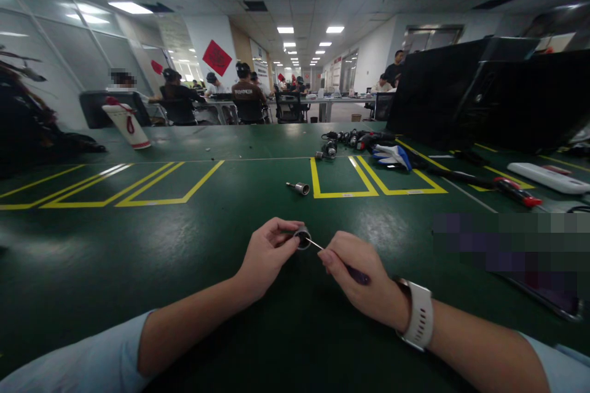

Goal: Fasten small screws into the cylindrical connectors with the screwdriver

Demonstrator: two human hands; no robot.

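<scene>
My left hand (270, 253) pinches a small grey ring-shaped metal part (303, 230), its round opening turned toward me. My right hand (354, 267) is wrapped round the dark handle of a screwdriver (315, 244). The thin shaft points left and its tip reaches into the opening of the ring-shaped part; whether it touches the inside I cannot tell. Beyond my hands, a metal socket bit (300, 188) with a thin shank lies on the green table (207, 227).
Yellow tape outlines (345, 194) mark the table. At the back right lie dark tools with cables (330, 148), a blue-and-white glove (391, 157) and a red-and-black handled tool (516, 191). A white cup (126, 126) stands back left; black monitors (437, 86) rise at right. People sit farther off.
</scene>
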